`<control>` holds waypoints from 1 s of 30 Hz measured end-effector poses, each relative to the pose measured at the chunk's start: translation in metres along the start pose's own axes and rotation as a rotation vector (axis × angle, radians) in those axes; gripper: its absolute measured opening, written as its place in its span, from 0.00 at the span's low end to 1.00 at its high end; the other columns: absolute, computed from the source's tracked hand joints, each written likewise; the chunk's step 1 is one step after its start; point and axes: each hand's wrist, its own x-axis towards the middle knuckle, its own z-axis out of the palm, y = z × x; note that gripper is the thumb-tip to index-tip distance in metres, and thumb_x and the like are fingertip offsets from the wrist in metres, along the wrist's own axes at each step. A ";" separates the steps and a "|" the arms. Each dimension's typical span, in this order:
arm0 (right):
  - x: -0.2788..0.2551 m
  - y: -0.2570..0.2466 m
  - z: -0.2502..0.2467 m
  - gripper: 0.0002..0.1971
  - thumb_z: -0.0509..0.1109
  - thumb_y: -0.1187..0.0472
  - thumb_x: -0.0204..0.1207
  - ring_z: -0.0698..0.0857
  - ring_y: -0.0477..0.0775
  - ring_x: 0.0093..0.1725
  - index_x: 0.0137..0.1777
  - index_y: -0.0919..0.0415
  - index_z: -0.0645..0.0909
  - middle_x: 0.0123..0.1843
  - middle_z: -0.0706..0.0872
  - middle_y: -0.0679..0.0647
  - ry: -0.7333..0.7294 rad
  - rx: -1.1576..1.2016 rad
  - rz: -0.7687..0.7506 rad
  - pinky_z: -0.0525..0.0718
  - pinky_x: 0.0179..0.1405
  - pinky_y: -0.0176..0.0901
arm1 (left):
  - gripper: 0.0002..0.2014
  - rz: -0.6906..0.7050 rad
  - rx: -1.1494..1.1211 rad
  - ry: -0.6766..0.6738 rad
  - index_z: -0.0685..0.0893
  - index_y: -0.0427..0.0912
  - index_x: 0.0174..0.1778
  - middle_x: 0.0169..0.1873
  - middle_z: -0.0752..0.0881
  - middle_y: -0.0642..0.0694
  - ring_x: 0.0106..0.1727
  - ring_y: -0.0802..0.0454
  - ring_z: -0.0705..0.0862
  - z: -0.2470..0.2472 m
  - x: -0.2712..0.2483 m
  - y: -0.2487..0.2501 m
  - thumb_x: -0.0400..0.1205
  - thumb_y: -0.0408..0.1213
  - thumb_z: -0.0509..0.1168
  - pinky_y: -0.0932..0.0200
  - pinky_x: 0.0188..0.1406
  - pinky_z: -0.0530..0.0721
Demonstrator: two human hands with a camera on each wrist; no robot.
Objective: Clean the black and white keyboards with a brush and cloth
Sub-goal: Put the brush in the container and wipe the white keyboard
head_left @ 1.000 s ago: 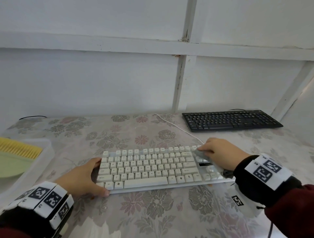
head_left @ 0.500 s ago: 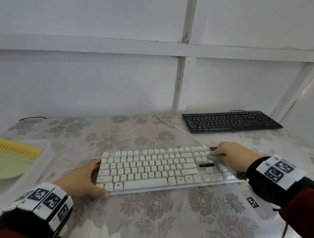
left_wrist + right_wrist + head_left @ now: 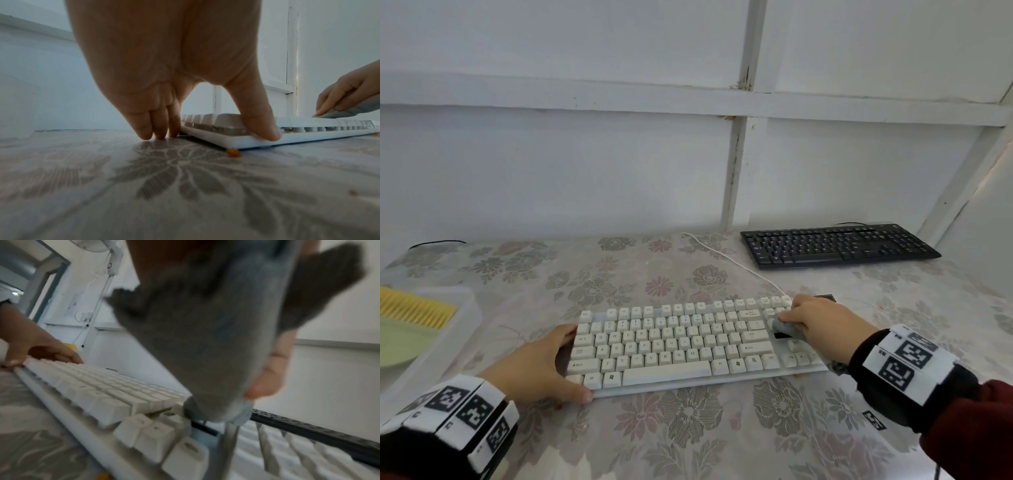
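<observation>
The white keyboard point(image 3: 671, 342) lies across the middle of the flowered table. My left hand point(image 3: 541, 366) holds its left end, thumb point(image 3: 265, 129) on the front edge and fingers point(image 3: 160, 126) down at the side. My right hand point(image 3: 822, 322) grips a grey cloth point(image 3: 787, 330) and presses it on the keys near the keyboard's right end. In the right wrist view the cloth point(image 3: 195, 345) hangs from the hand onto the keys. The black keyboard point(image 3: 839, 245) sits at the back right, untouched. A brush with yellow bristles point(image 3: 414, 310) lies in a tray at far left.
A clear plastic tray point(image 3: 462, 329) at the left edge holds the brush and a pale green piece. A white cable point(image 3: 722, 260) runs from the white keyboard toward the wall. White wall panels close off the back and right of the table point(image 3: 688, 428).
My right hand slid the cloth rightward over the white keyboard's right end, then came back a little to the left. The left hand and both keyboards stayed put.
</observation>
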 end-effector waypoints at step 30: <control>-0.011 0.041 -0.026 0.16 0.62 0.55 0.83 0.76 0.49 0.39 0.56 0.66 0.86 0.48 0.83 0.62 0.098 0.177 0.146 0.70 0.33 0.29 | 0.78 -0.009 0.051 -0.009 0.54 0.54 0.79 0.71 0.71 0.59 0.66 0.59 0.72 -0.001 -0.005 0.005 0.28 0.77 0.70 0.61 0.69 0.71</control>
